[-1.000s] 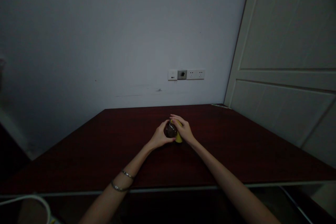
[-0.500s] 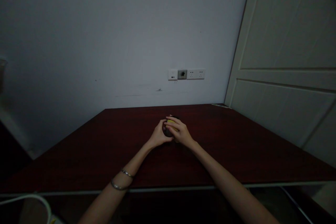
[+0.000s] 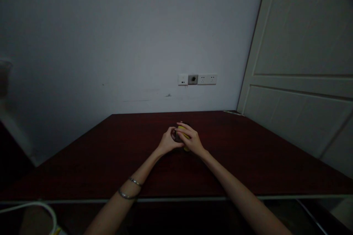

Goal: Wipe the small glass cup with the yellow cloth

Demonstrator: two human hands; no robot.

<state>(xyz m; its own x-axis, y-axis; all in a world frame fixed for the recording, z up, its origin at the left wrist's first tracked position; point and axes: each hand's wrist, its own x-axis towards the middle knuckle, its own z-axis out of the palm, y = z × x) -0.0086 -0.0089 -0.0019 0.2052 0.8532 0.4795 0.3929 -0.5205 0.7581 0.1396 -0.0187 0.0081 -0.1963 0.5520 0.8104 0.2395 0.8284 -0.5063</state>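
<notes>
Over the middle of the dark-red, wood-look desk (image 3: pixel 110 161), your left hand (image 3: pixel 167 142) curls around a dark, glossy, rounded object (image 3: pixel 175 136), apparently steadying it while your right hand (image 3: pixel 194 142) clasps a yellow pad (image 3: pixel 186 149) against its side.

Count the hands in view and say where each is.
2: the left hand around the dark round object, the right hand on the yellow item.
</notes>
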